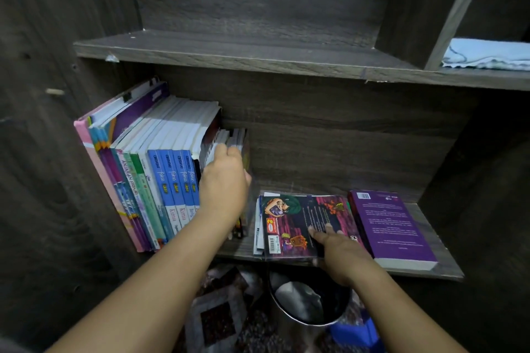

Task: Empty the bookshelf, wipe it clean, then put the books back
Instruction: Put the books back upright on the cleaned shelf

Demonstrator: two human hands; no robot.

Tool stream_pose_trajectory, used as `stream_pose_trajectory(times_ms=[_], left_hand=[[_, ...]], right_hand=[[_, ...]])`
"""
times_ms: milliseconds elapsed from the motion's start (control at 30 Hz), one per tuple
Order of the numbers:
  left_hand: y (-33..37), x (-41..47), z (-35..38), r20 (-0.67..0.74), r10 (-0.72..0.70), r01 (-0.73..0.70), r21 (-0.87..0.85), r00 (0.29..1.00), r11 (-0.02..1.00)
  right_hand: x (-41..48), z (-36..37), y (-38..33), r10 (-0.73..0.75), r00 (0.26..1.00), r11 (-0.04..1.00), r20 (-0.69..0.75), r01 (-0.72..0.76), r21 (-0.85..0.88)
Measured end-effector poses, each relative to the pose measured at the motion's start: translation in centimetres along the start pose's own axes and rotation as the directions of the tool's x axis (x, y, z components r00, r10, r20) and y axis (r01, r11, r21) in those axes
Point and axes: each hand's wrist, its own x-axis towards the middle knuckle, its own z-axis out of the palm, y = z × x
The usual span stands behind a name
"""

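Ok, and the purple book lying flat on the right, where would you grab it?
The purple book lies flat with its pale page edge facing the shelf front, so I'd pinch that near edge from the front, thumb on the cover, fingers beneath. Its left side sits close to the comics under the right hand, leaving little room there.

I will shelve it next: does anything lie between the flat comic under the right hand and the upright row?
Only bare shelf separates the comic and the upright row. But the left hand rests on the row's right end, where the comic would go.
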Motion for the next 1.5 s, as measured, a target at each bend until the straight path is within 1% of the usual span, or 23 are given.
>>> stream_pose_trajectory(times_ms=[167,333,500,600,667,800,900,1067,1167,1267,1333,1367,1400,1433,1500], left_hand=[[1.3,0.7,-0.1,0.106,-0.084,0.075,0.083,0.991,0.994],[2.7,1.3,0.9,0.147,-0.161,0.126,0.222,0.976,0.967],[2.5,1.6,2.2,0.083,-0.056,0.013,0.443,0.995,0.897],[1.9,1.5,2.8,0.061,-0.015,-0.018,0.508,0.998,0.861],[1.9,1.0,2.8,0.088,0.001,-0.044,0.480,0.996,0.876],[2.6,0.0,1.9,0.192,-0.013,-0.046,0.300,0.981,0.953],[2.1,0.3,1.7,0.244,-0.005,-0.043,0.194,0.970,0.980],[1.0,-1.2,-0.5,0.256,0.037,-0.072,0.127,0.966,0.989],[-0.3,-3.3,-2.1,0.267,0.067,-0.106,0.133,0.961,0.985],[-2.1,-4.9,-4.0,0.257,0.038,-0.068,0.107,0.966,0.992],[-3.0,-5.9,-5.3,0.241,0.053,-0.075,0.084,0.969,0.994],[-3.3,-6.4,-6.0,0.229,0.067,-0.086,0.076,0.971,0.993],[-3.5,-6.7,-6.6,0.223,0.080,-0.098,0.071,0.972,0.993],[-3.6,-7.0,-7.2,0.222,0.087,-0.104,0.066,0.971,0.992],[-3.9,-7.1,-8.5,0.228,0.093,-0.110,0.064,0.969,0.992]], right_hand=[[0.2,0.2,-0.2,0.005,1.000,1.000,-0.005,-0.006,-0.013],[0.1,0.0,-0.2,0.012,1.000,0.999,0.026,-0.011,-0.036],[0.1,-0.1,-0.2,0.006,0.999,0.999,0.032,-0.004,-0.040],[0.0,0.1,-0.2,0.007,0.999,0.999,0.044,-0.005,-0.041],[-0.2,0.2,-0.2,0.004,0.999,0.999,0.044,-0.002,-0.043],[-0.2,0.3,-0.1,0.007,0.999,0.999,0.045,-0.005,-0.045],[-0.3,0.4,-0.2,0.002,0.999,0.999,0.036,0.000,-0.052],[-0.6,0.2,-0.3,0.008,0.999,0.998,0.048,-0.005,-0.058],[-0.9,0.2,-0.5,0.014,0.998,0.998,0.058,-0.011,-0.058],[-1.1,0.0,-1.2,0.045,0.997,0.998,0.068,-0.041,-0.052],[-0.9,-0.7,-2.4,0.066,0.995,0.997,0.069,-0.064,-0.031],[-0.8,-1.2,-3.4,0.040,0.999,0.999,0.033,-0.040,0.001],[-0.7,-1.8,-4.5,-0.009,0.999,0.999,-0.037,0.011,0.052],[-0.7,-2.4,-5.8,-0.072,0.989,0.989,-0.126,0.087,0.121],[-0.8,-3.8,-8.6,-0.197,0.937,0.929,-0.287,0.273,0.252]])
